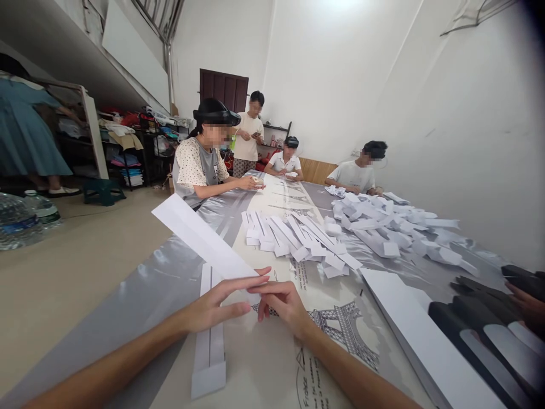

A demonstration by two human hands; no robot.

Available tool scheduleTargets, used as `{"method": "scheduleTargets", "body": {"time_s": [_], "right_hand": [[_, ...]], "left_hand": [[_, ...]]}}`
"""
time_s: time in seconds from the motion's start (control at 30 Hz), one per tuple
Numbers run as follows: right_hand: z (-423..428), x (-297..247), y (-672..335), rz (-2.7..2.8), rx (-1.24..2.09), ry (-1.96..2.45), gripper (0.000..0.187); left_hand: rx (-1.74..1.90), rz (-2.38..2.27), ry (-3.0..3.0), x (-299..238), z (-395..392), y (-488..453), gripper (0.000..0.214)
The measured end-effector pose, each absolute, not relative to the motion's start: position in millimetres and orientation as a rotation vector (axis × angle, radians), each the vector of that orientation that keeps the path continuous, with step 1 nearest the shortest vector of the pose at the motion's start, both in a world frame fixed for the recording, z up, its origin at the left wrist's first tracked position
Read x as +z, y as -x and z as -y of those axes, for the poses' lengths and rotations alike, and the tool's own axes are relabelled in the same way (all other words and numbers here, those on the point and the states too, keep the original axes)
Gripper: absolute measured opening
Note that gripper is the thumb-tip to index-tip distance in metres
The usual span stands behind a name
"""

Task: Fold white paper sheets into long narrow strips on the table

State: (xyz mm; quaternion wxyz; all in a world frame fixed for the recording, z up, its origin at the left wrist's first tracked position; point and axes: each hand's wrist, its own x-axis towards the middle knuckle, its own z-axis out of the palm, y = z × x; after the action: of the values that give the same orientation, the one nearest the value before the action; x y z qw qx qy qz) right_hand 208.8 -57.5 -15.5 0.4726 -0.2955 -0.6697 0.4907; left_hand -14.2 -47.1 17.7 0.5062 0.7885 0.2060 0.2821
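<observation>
My left hand (217, 304) and my right hand (283, 304) meet at the near end of a long white paper strip (200, 236) that slants up and away to the left. Both pinch its lower end between fingertips. Under the left hand a folded white strip (209, 352) lies flat on the table (140, 301), pointing toward me.
A heap of folded white strips (298, 238) lies mid-table, a bigger heap (383, 224) at the right. A stack of white sheets (421, 335) sits at my right. Several other people sit or stand at the far end. Water bottles (25, 218) stand on the floor, left.
</observation>
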Motion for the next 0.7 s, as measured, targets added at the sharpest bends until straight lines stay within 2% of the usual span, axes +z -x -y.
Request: {"method": "scheduleTargets", "body": {"time_s": [0.37,0.7], "right_hand": [[54,-15,-210,1.47,1.17,0.864,0.029],[53,-14,-208,1.365,1.086,1.0,0.029]], "left_hand": [[0.814,-0.592,-1.901,34,28,33,0.053],[1.433,-0.565,-1.545,39,-3,61,0.046]]}}
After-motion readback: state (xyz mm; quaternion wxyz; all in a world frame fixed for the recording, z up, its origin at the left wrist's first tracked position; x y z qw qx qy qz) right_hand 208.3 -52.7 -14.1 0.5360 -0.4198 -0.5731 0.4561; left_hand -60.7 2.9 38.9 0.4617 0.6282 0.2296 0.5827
